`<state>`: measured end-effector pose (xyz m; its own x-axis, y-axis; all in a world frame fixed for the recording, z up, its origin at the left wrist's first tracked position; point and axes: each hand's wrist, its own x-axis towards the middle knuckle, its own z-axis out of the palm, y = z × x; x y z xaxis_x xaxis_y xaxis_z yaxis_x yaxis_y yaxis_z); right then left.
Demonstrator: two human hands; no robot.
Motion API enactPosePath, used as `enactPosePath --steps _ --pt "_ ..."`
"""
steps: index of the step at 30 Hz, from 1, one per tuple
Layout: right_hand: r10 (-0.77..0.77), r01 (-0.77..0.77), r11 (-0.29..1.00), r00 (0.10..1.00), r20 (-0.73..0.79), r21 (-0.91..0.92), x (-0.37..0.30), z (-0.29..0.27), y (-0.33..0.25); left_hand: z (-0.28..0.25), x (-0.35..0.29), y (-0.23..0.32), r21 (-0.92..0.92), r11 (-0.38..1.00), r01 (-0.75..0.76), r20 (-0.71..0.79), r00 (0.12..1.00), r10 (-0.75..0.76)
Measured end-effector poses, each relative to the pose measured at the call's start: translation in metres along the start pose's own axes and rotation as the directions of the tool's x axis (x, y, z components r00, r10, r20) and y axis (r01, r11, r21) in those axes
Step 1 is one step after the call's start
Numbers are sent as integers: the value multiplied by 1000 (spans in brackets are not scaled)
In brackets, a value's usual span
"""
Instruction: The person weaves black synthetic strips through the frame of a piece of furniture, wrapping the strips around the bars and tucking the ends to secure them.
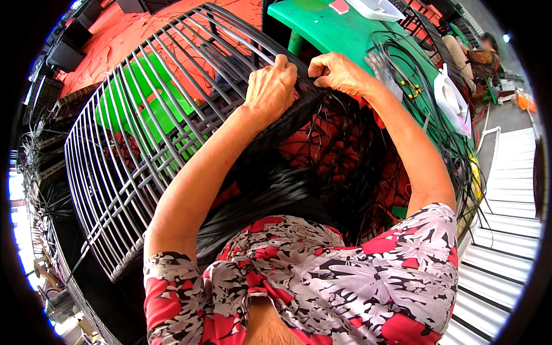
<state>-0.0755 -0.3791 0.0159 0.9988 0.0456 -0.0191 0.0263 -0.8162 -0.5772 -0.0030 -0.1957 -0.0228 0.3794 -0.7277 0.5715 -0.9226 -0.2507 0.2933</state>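
Observation:
A large curved frame [155,132] of grey-black rods leans in front of me, its right edge wrapped in dark woven strip. My left hand [271,86] is closed at that edge, knuckles up, its fingertips hidden behind the rods. Just to its right, my right hand [338,73] is closed in a pinch against the dark edge, apparently on a thin black plastic strip. What lies inside the left fingers does not show. A thick bundle of loose black strips [264,195] lies below my hands, close to my body.
A green table [322,23] at the far right carries a white tray [376,8], coiled dark strips [397,63] and a white plastic bag [451,100]. Behind the rods is a bright green chair [152,100]. Red sheeting [121,40] covers the floor. Another person [483,60] sits at far right.

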Motion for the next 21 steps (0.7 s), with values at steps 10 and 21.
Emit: enactPosePath --steps 10,21 --pt "151 -183 976 959 242 117 -4 -15 -24 -4 -4 -2 7 998 -56 -115 992 57" --pt "244 -255 967 918 312 -5 4 -19 -27 -3 -4 -1 112 980 -167 -117 977 180"
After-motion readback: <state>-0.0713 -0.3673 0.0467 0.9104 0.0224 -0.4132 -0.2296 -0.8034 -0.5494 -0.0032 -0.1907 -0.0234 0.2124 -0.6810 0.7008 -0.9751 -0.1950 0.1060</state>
